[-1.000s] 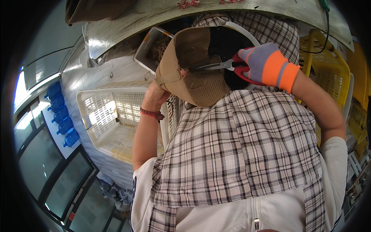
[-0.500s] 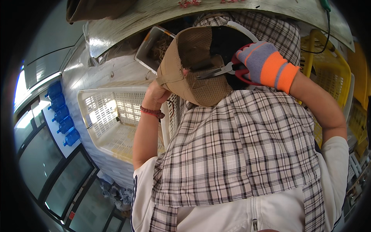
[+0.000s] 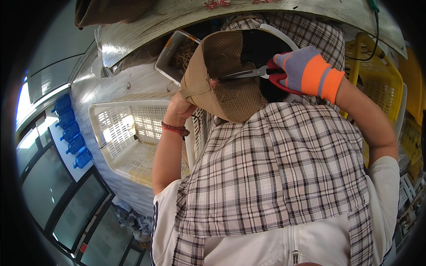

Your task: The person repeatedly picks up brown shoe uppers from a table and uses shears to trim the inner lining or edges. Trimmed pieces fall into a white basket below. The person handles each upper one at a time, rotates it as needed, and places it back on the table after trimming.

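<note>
A tan, cap-like fabric shell [image 3: 233, 103] is tilted with its opening toward me, above my plaid-aproned lap. Mesh lines its inside, one part is black, and a white curved edge shows at its far right. My bare left hand [image 3: 181, 105] grips its left rim, some fingers hidden behind the fabric. In the orange-and-grey gloved right hand [image 3: 306, 71] are scissors [image 3: 262, 72] with red handles. Their blades reach leftward into the opening and look nearly closed, their tips near my left fingers.
A white slatted crate [image 3: 133, 104] stands at the left, below a small white bin [image 3: 177, 48] of scraps. Yellow baskets [image 3: 377, 75] are at the right. The table [image 3: 177, 22] crosses the far side, with a brown item [image 3: 106, 11] on its left end.
The scissors have swung to a flatter angle, with their blades coming together and the tips moving slightly up and left. My left hand and the fabric shell have hardly moved.
</note>
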The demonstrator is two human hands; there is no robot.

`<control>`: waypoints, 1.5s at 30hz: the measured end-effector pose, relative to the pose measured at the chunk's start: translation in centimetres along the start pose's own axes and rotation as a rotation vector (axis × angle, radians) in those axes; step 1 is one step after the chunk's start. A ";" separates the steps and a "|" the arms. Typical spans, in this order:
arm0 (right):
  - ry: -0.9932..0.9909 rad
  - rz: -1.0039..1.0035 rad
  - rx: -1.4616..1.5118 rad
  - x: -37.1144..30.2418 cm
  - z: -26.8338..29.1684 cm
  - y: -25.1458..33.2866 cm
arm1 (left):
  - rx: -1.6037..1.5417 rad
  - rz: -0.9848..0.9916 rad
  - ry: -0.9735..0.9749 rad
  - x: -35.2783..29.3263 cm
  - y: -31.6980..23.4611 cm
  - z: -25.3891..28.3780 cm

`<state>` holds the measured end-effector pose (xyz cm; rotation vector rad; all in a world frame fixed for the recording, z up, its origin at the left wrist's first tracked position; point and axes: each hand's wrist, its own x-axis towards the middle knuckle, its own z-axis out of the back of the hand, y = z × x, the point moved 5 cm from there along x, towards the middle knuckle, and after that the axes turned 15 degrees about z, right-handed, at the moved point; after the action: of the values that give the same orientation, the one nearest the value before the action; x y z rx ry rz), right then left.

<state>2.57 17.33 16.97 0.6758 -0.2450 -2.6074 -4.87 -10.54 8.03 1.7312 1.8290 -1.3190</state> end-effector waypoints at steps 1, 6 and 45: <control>-0.010 0.014 0.011 0.0 0.0 0.1 | 0.008 -0.001 0.002 0.2 0.0 0.1; 0.032 -0.044 0.043 1.2 -0.2 -0.3 | -0.072 0.046 0.007 0.7 0.6 1.0; 0.030 -0.002 0.039 1.0 0.0 0.9 | -0.144 0.015 0.112 2.4 2.5 1.2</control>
<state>2.13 16.12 16.77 0.7284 -0.2874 -2.5981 -3.66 -10.34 4.59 1.7701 1.9156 -1.0761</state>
